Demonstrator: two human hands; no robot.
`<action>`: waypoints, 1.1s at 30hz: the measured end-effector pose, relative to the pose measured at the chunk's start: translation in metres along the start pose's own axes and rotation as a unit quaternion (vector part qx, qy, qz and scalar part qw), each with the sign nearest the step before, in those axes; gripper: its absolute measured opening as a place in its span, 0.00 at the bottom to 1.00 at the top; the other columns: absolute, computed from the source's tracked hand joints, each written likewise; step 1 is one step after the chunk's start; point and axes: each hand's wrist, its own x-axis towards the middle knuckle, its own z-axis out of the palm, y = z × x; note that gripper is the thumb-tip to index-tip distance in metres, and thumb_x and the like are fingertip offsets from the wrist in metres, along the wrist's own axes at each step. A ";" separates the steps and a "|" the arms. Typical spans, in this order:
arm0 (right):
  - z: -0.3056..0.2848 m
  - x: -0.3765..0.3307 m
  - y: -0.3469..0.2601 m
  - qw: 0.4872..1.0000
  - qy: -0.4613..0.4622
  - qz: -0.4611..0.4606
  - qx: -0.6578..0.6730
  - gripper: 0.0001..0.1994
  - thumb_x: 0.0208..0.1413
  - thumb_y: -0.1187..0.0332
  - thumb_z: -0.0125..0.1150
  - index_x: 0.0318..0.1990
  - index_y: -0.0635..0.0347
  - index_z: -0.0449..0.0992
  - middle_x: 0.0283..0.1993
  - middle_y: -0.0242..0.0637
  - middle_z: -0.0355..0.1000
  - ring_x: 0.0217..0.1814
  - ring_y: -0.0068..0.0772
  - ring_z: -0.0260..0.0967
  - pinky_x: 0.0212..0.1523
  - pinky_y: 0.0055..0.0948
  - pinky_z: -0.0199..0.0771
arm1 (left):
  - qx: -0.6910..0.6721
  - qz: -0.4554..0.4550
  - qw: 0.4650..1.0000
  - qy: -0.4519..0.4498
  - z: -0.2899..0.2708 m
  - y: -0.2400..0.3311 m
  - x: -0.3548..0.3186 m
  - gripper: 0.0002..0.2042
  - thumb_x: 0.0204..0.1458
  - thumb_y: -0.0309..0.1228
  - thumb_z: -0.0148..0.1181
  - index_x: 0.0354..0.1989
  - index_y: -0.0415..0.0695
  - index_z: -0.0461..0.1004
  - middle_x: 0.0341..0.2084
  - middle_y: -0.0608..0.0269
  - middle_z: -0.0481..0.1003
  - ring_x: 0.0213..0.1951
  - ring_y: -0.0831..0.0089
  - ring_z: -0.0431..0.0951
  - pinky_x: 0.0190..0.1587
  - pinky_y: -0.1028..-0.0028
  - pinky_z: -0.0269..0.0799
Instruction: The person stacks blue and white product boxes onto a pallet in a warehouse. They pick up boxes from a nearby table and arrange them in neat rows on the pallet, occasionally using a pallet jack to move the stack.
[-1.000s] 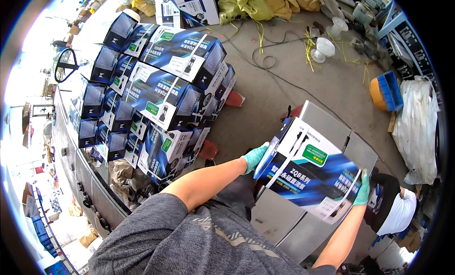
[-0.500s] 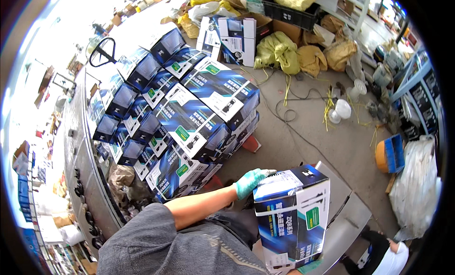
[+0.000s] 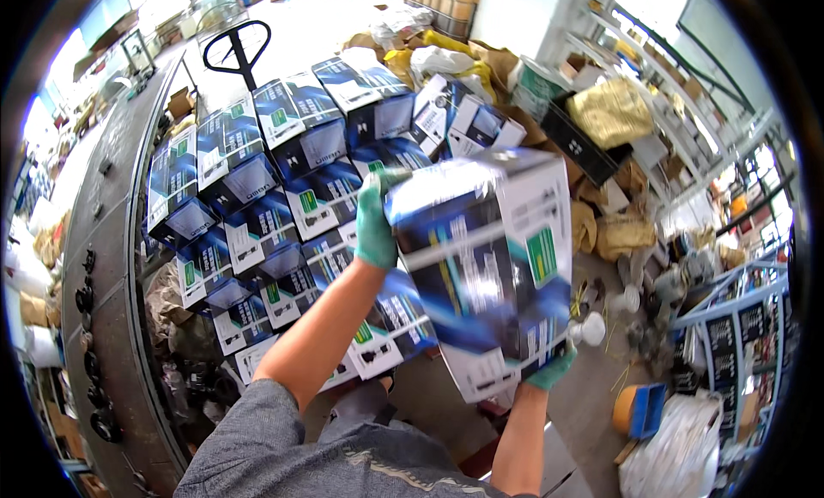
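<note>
A blue, white and black carton (image 3: 481, 266) with a green label and a pale strap is held up in front of me, tilted and slightly blurred. My left hand (image 3: 378, 219), in a green glove, grips its upper left edge. At its lower right corner my right hand (image 3: 552, 367), gloved the same, supports it, with the fingers partly hidden beneath. Just beyond and to the left stands a stepped stack of matching cartons (image 3: 296, 124). The held carton covers part of that stack's right side.
A black pallet-jack handle (image 3: 236, 56) rises behind the stack. Along the left runs a long dark workbench (image 3: 107, 240). Sacks, a black crate (image 3: 584, 142) and loose cartons fill the back right. At right are an orange and blue bin (image 3: 639, 410), white plastic sheeting (image 3: 674, 446) and a blue rack (image 3: 730, 300).
The carton has been lifted off the grey surface at my lower right and carried up and forward toward the stack. My right hand has come into fuller view, and my view has turned.
</note>
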 end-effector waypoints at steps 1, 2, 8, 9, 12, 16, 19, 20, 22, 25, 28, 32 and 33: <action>0.028 0.033 0.018 1.000 -0.016 0.019 -0.001 0.28 0.55 0.50 0.50 0.55 0.61 0.76 0.55 0.44 0.76 0.53 0.47 0.75 0.57 0.48 0.75 | -0.061 -0.046 0.996 0.056 -0.007 -0.004 0.036 0.24 0.62 0.50 0.45 0.44 0.41 0.76 0.39 0.61 0.76 0.43 0.69 0.75 0.52 0.65 0.71; 0.057 0.061 0.034 0.999 -0.029 0.031 0.000 0.28 0.55 0.50 0.50 0.55 0.60 0.76 0.55 0.44 0.76 0.53 0.47 0.75 0.57 0.47 0.75 | -0.125 -0.094 0.982 0.104 -0.011 -0.010 0.073 0.22 0.62 0.49 0.45 0.41 0.42 0.77 0.37 0.63 0.76 0.41 0.69 0.75 0.50 0.66 0.71; 0.129 0.199 0.156 0.980 -0.068 0.189 0.005 0.24 0.56 0.52 0.51 0.53 0.58 0.76 0.53 0.40 0.77 0.51 0.44 0.75 0.58 0.43 0.73 | -0.112 -0.191 0.962 0.160 -0.161 -0.143 0.226 0.30 0.60 0.62 0.43 0.54 0.49 0.76 0.48 0.61 0.79 0.47 0.64 0.79 0.54 0.63 0.74; 0.108 0.225 0.167 0.987 -0.052 0.138 -0.071 0.24 0.58 0.52 0.52 0.57 0.56 0.74 0.56 0.40 0.75 0.53 0.42 0.74 0.58 0.43 0.73 | -0.085 -0.198 0.966 0.141 -0.162 -0.158 0.226 0.32 0.61 0.63 0.41 0.57 0.50 0.74 0.50 0.62 0.79 0.47 0.66 0.79 0.53 0.64 0.75; 0.119 0.253 0.196 0.930 -0.091 -0.004 -0.357 0.19 0.62 0.53 0.54 0.55 0.53 0.70 0.46 0.31 0.73 0.51 0.30 0.71 0.55 0.35 0.71 | 0.102 -0.225 0.934 0.259 -0.171 -0.197 0.188 0.35 0.63 0.54 0.51 0.71 0.42 0.55 0.64 0.52 0.63 0.62 0.62 0.65 0.64 0.66 0.61; 0.133 0.253 0.202 0.965 -0.134 0.166 -0.153 0.36 0.64 0.35 0.42 0.66 0.54 0.65 0.64 0.40 0.68 0.64 0.38 0.65 0.67 0.41 0.61 | 0.201 -0.188 0.959 0.061 -0.174 -0.183 0.113 0.42 0.62 0.47 0.54 0.77 0.46 0.37 0.75 0.47 0.41 0.75 0.59 0.42 0.73 0.66 0.42; 0.118 0.270 0.215 0.970 -0.077 0.199 -0.113 0.39 0.64 0.34 0.37 0.70 0.54 0.61 0.69 0.40 0.64 0.67 0.42 0.65 0.69 0.43 0.63 | 0.250 -0.171 0.952 -0.051 -0.196 -0.191 0.057 0.58 0.50 0.57 0.64 0.76 0.42 0.29 0.76 0.45 0.33 0.76 0.55 0.34 0.75 0.65 0.37; 0.097 0.281 0.224 0.975 -0.075 0.177 -0.110 0.37 0.65 0.36 0.37 0.70 0.54 0.61 0.69 0.40 0.64 0.67 0.42 0.65 0.69 0.43 0.63 | 0.316 -0.151 0.930 -0.108 -0.203 -0.194 0.046 0.65 0.42 0.61 0.70 0.76 0.42 0.28 0.76 0.44 0.32 0.76 0.55 0.32 0.75 0.64 0.36; -0.036 0.336 0.215 0.986 -0.116 0.032 -0.117 0.30 0.71 0.49 0.34 0.72 0.58 0.57 0.75 0.40 0.56 0.73 0.44 0.56 0.74 0.44 0.53 | 0.300 -0.175 0.921 -0.176 -0.163 -0.192 0.067 0.72 0.31 0.64 0.74 0.75 0.42 0.28 0.76 0.44 0.31 0.76 0.55 0.32 0.75 0.63 0.37; 0.084 0.283 0.258 0.988 -0.037 0.083 -0.127 0.27 0.72 0.55 0.34 0.73 0.60 0.55 0.75 0.42 0.54 0.74 0.43 0.55 0.75 0.43 0.52 | 0.360 -0.207 0.901 -0.128 -0.202 -0.173 0.059 0.75 0.26 0.66 0.74 0.75 0.43 0.28 0.76 0.44 0.34 0.76 0.53 0.38 0.74 0.63 0.42; 0.069 0.294 0.247 0.982 -0.083 0.096 -0.138 0.27 0.73 0.57 0.32 0.74 0.59 0.51 0.75 0.40 0.54 0.75 0.40 0.54 0.75 0.41 0.53 | 0.386 -0.228 0.883 -0.139 -0.198 -0.175 0.066 0.73 0.25 0.60 0.77 0.76 0.48 0.29 0.76 0.48 0.35 0.74 0.50 0.46 0.72 0.61 0.53; 0.053 0.307 0.252 0.976 -0.087 0.094 -0.175 0.28 0.71 0.53 0.35 0.72 0.57 0.56 0.72 0.39 0.60 0.70 0.41 0.61 0.70 0.43 0.62 | 0.389 -0.279 0.867 -0.139 -0.197 -0.163 0.079 0.68 0.31 0.53 0.78 0.76 0.53 0.31 0.76 0.55 0.38 0.71 0.49 0.56 0.66 0.62 0.67; 0.056 0.302 0.254 0.975 -0.067 0.094 -0.189 0.28 0.71 0.52 0.36 0.72 0.57 0.57 0.71 0.38 0.62 0.69 0.41 0.63 0.69 0.43 0.64 | 0.408 -0.272 0.860 -0.143 -0.198 -0.159 0.082 0.65 0.33 0.49 0.79 0.76 0.55 0.34 0.76 0.57 0.38 0.69 0.51 0.61 0.63 0.65 0.71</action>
